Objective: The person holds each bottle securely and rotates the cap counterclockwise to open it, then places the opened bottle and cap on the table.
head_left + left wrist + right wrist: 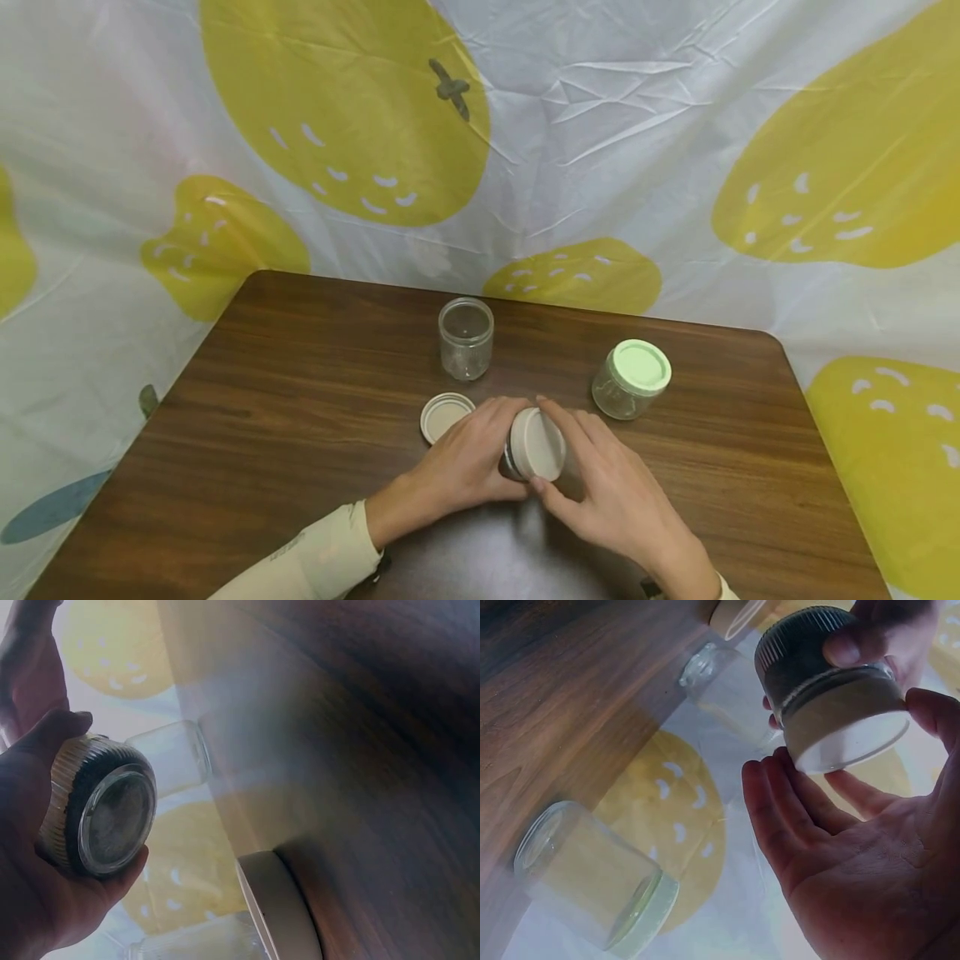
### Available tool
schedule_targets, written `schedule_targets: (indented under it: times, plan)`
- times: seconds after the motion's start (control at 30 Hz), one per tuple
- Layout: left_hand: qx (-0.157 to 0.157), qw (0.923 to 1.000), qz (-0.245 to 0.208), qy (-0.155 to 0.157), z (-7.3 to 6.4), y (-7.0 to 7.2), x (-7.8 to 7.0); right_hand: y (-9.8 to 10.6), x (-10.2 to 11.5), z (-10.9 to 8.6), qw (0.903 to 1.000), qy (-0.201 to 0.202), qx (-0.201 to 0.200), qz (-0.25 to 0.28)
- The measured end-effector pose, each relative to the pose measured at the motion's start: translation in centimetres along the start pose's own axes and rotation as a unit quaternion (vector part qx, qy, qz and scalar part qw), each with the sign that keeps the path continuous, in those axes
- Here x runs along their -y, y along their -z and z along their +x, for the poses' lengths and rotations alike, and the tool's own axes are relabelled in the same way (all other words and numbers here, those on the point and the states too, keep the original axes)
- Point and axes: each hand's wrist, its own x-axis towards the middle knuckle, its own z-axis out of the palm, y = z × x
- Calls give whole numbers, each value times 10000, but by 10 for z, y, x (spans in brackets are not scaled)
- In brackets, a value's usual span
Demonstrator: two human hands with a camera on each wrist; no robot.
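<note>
Near the middle of the table, my left hand point(465, 458) grips a small ribbed glass jar point(116, 817) with dark contents. The jar is tilted, its base facing the left wrist camera. A beige lid point(543, 446) sits on its mouth. My right hand point(622, 492) holds that lid by the rim, thumb on one side and fingertips on the other. In the right wrist view, the right palm point(870, 870) faces the lid without touching its top. Most of the jar's body is hidden by the left hand in the head view.
Behind the hands stands an uncovered clear jar point(467, 337). A loose beige lid point(444, 417) lies beside the left hand. To the right is a clear jar with a green lid point(632, 379). A fruit-patterned curtain point(600, 125) hangs around the wooden table point(300, 392).
</note>
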Motion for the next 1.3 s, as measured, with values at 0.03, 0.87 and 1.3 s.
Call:
schedule_targets:
  times: [0.03, 0.87, 1.3]
  plan:
    - [-8, 10000, -31, 22, 0, 0, 0, 0, 0, 0, 10000, 6, 13, 28]
    - [-312, 9985, -451, 33, 1, 0, -1, -6, 1, 4, 9910, -784, -1080, 96]
    - [-412, 9982, -422, -129, 3, -3, -3, -10, 27, 19, 9652, -2462, -644, -599]
